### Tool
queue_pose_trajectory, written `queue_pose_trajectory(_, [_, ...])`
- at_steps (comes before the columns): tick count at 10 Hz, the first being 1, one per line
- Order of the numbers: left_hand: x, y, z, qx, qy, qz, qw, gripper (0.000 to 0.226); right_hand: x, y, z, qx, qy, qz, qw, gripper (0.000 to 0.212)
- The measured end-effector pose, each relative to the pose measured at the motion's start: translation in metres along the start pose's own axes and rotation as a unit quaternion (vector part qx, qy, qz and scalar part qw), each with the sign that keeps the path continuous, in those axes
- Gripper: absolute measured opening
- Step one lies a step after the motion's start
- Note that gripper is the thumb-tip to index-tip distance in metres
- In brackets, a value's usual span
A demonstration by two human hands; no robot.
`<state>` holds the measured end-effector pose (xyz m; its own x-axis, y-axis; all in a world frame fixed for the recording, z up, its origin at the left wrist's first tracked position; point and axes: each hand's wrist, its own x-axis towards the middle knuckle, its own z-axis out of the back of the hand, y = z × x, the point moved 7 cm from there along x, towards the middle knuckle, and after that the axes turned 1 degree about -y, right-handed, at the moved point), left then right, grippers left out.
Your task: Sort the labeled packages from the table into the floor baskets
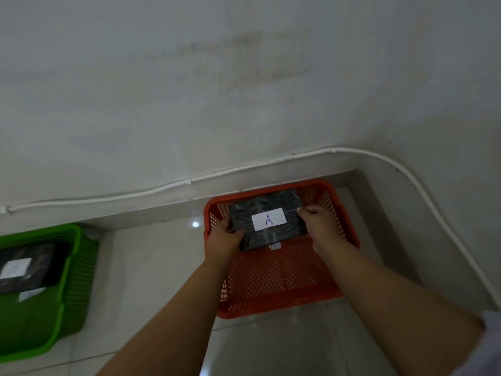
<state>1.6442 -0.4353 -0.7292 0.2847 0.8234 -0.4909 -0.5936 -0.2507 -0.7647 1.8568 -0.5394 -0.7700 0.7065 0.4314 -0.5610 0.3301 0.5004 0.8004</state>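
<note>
Head view, floor corner by the wall. We held one black-wrapped package [268,219] in both hands over the red basket [282,278]. Its white label [269,219] faced up and read "A".

Left hand [223,241]: fingers curled around the package's near-left corner, thumb lying on the top face. Right hand [320,226]: fingers closed on the right short edge, thumb on top. Both grips looked firm; neither hand was spread open.

Position of the package: inside the outline of the red basket, toward its far end. We could not tell whether it already touched the mesh floor or hung just above it. A small white slip [275,246] showed under the package's near edge; whether it was a basket tag or loose paper was unclear.

The red basket showed no other package in the bare mesh we could see.

To the left, well apart, the green basket [73,280] already held a dark package [29,267] with a white label; the letter was too blurred to read.

Progress, as judged: at least one package sorted, the "A" package about to be released. The table was out of view, so we could not tell how many remained.
</note>
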Motion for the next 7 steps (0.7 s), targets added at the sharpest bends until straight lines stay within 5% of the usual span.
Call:
queue_pose_trajectory(5, [0.049,0.032,-0.031,0.068,0.023,0.007,0.997,0.043,0.040,-0.038,-0.006,-0.056,0.006,0.016,0.998,0.033])
queue_pose_trajectory(7, [0.023,-0.024,0.002,0.148,-0.003,-0.044,0.988,0.040,0.001,0.010,0.008,-0.105,0.010,0.067,0.992,0.049])
